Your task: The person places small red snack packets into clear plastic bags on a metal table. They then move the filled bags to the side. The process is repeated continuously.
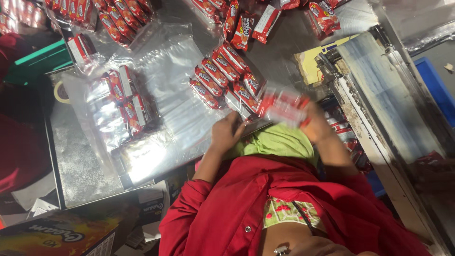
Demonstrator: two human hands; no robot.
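Observation:
My right hand [316, 124] grips a small stack of red-and-white snack packets [284, 107], blurred by motion, just above the table's near edge. My left hand [228, 132] lies flat, fingers together, on a clear plastic bag [182, 111] spread over the metal table [78, 161]. A row of several red packets [222, 78] lies just beyond my left hand, partly on the bag. My red sleeves and green garment fill the lower middle of the view.
A filled clear bag of packets [121, 102] lies to the left, with more loose packets [246, 26] at the far side. A metal machine [379, 90] stands on the right beside a blue crate [436, 90]. A printed carton [61, 234] sits at the lower left, and a tape roll [60, 92] at the table's left edge.

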